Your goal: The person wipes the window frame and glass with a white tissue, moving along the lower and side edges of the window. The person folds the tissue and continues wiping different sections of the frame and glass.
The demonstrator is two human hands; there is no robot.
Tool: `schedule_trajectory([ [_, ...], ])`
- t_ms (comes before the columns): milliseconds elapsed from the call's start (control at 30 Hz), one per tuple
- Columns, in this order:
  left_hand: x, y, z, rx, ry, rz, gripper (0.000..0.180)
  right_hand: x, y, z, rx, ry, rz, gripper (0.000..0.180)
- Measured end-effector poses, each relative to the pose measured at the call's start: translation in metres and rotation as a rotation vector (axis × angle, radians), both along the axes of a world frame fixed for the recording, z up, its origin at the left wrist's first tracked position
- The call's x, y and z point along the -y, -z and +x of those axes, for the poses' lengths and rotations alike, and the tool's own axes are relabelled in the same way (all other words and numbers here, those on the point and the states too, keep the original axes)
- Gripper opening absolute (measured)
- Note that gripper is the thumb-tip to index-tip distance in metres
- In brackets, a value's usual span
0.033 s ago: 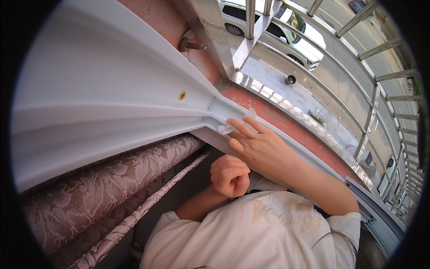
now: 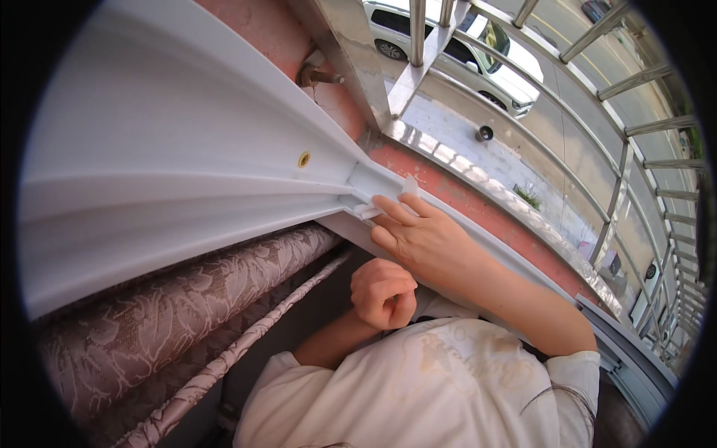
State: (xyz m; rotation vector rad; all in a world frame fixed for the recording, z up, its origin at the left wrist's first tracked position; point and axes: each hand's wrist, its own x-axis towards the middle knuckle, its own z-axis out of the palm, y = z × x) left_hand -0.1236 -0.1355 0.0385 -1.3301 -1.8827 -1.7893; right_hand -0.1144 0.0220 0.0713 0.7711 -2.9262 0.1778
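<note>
My right hand (image 2: 427,237) reaches across to the inner corner of a white window frame (image 2: 224,160). Its fingers press a crumpled white tissue (image 2: 364,211) into the frame's lower track. One scrap of the white material sticks up beyond the fingertips, and the rest is partly hidden under them. My left hand (image 2: 383,293) is curled into a loose fist in front of my chest, apart from the frame. Nothing shows in it. A patterned curtain (image 2: 202,299) hangs to the left of that hand, below the frame.
Outside the window stand shiny metal guard bars (image 2: 549,153) above a red ledge (image 2: 478,205). A metal bolt (image 2: 325,77) juts from the red wall. A white car (image 2: 467,56) is parked on the ground far below. A thin fabric-wrapped rod (image 2: 246,340) runs beside the curtain.
My right hand has slid slightly left along the frame toward the corner, and the tissue has moved with it. My left hand has stayed where it was.
</note>
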Motion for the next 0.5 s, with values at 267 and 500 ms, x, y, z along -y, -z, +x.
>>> schedule_trajectory([
  [267, 0.017, 0.006, 0.004, 0.077, -0.124, -0.023, 0.017, 0.026, 0.011, -0.032, -0.041, 0.083, -0.015, 0.018],
  [500, -0.001, 0.000, 0.011, 0.056, -0.068, 0.015, 0.018, 0.029, 0.018, -0.022, -0.042, 0.145, -0.103, 0.018],
])
